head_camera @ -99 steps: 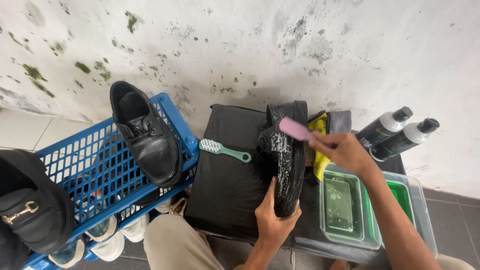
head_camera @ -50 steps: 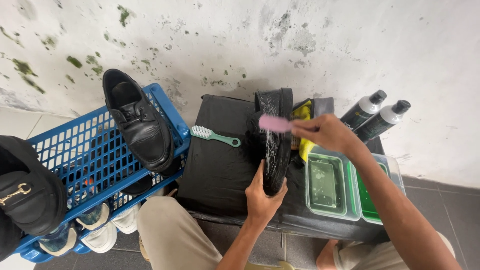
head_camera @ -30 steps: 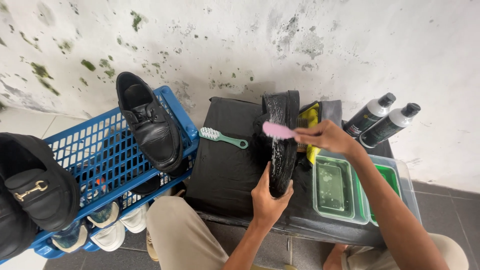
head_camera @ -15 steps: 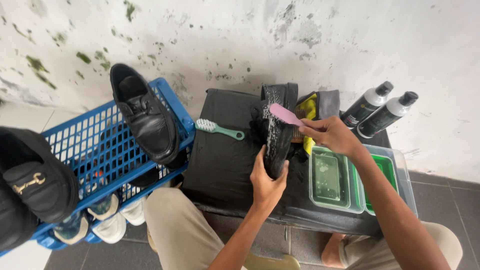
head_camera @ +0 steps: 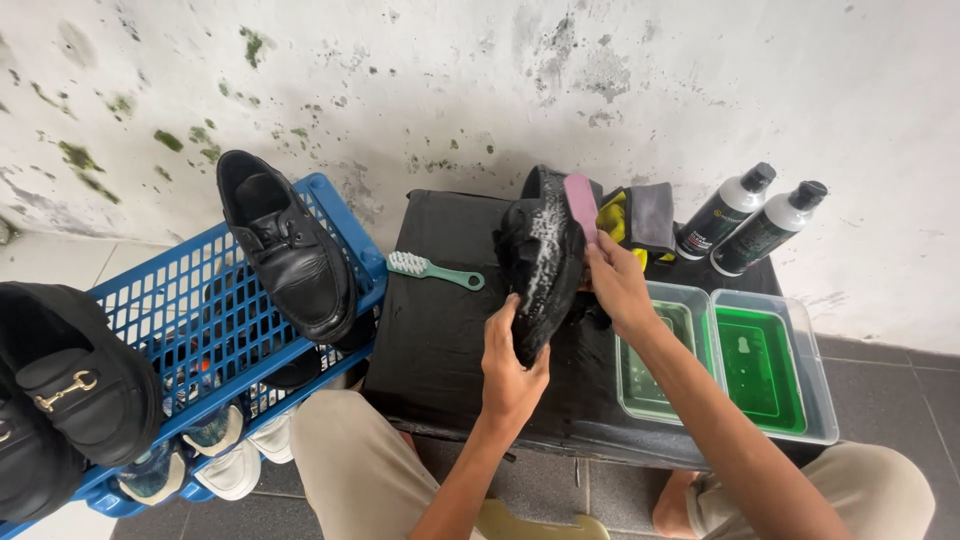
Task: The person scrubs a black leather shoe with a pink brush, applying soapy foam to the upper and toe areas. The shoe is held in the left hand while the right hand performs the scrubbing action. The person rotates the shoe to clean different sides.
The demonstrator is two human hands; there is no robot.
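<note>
A person sits at a low stand draped in black cloth (head_camera: 440,330), set against a stained white wall. Compared with half a second ago, the pink brush (head_camera: 580,207) has swung from lying across the shoe to standing nearly upright along its far right edge, and the right hand (head_camera: 615,285) has dropped lower and closer in against the shoe's side. The soapy black shoe (head_camera: 540,262) has tipped so more of its foam-speckled surface faces up. It stays on the cloth, centre of the stand.

The left hand (head_camera: 510,360) is wrapped around the shoe's near end, fingers closed on it. The right hand's fingers are closed around the brush handle.

Just right of the shoe sit two clear plastic tubs side by side, touching. The nearer tub (head_camera: 655,360) holds green-tinted liquid, partly hidden by the right forearm. The farther tub (head_camera: 775,365) holds brighter green liquid, now in full view.

Behind the tubs, two bottles (head_camera: 745,212) with white bodies, dark labels and black caps lean against the wall. A yellow cloth and a grey cloth (head_camera: 650,215) lie bunched behind the shoe. A teal toothbrush-shaped brush (head_camera: 433,270) lies on the black cloth to the left.

Further left, a blue plastic rack (head_camera: 190,320) carries a black laced shoe (head_camera: 285,260) and a black loafer (head_camera: 75,375) with a metal buckle on top; pale sneakers (head_camera: 230,465) sit beneath.
</note>
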